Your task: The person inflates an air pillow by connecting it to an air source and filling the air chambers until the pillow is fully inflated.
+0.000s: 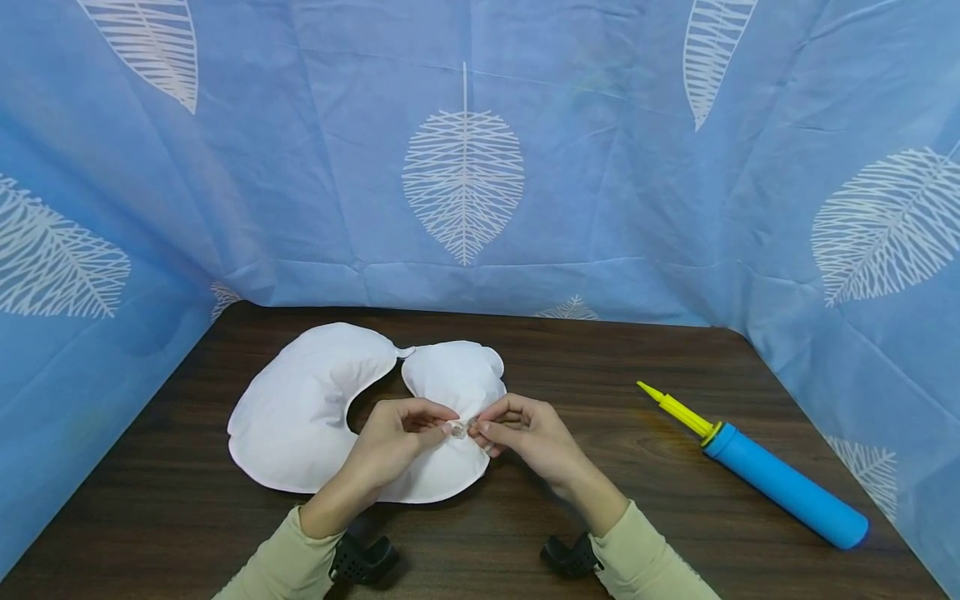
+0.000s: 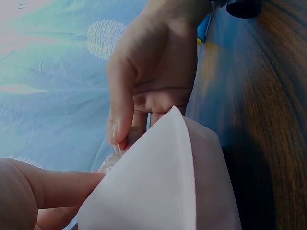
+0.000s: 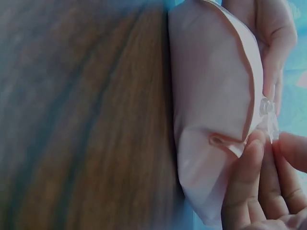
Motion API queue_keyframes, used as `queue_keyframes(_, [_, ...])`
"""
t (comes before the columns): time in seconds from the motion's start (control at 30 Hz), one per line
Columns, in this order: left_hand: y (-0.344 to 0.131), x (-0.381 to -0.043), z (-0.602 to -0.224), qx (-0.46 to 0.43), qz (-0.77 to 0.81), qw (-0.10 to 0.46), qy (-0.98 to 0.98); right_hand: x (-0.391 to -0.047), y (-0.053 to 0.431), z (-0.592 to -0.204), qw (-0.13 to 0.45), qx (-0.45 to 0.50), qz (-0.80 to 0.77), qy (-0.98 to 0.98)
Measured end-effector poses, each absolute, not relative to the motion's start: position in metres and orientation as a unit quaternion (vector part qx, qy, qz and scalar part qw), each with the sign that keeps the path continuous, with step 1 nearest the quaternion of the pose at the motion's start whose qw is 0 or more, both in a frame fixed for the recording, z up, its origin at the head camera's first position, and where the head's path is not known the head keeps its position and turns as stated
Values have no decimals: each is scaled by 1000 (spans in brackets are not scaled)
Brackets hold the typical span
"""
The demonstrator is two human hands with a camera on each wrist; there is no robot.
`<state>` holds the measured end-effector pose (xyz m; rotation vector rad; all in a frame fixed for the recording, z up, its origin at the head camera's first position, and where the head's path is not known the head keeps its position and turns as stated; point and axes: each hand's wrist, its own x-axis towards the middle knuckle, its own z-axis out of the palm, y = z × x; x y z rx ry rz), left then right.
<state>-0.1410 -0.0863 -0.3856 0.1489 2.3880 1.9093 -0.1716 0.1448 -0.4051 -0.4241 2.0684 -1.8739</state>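
A white inflatable neck pillow (image 1: pixel 300 408), puffed up with air, lies on the table at left of centre. On its right lobe stands a small clear air valve (image 3: pixel 266 105). My left hand (image 1: pixel 388 440) pinches the valve's base between thumb and fingers, from the left. From the opposite side my right hand (image 1: pixel 536 437) pinches the valve's clear cap (image 3: pixel 274 128) between thumb and fingertips. In the left wrist view, the pillow's seamed edge (image 2: pixel 187 143) hides part of the valve and fingertips. Whether the cap is seated in the valve, I cannot tell.
A hand pump (image 1: pixel 780 479) with a blue barrel and yellow nozzle lies slantwise at the right of the dark wooden table (image 1: pixel 600 358). Blue cloth (image 1: pixel 585 167) with white leaf prints hangs around the back and sides. A small loop (image 1: pixel 405 352) sits between the pillow's ends.
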Motion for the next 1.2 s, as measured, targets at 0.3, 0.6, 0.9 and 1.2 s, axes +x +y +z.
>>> queue_keyframes(0.3, [-86,-141,-385,45,625,47,778,-171,144,-406,147,-147,-669,714])
queue_keyframes(0.6, [-88,-139,-385,53,628,55,774,-173,147,-409,194,-129,-667,707])
queue_keyframes(0.9, [-87,-141,-386,50,628,53,775,-175,152,-414,230,-148,-706,653])
queue_keyframes(1.2, [-87,-141,-384,45,626,54,777,-176,150,-422,249,-145,-715,637])
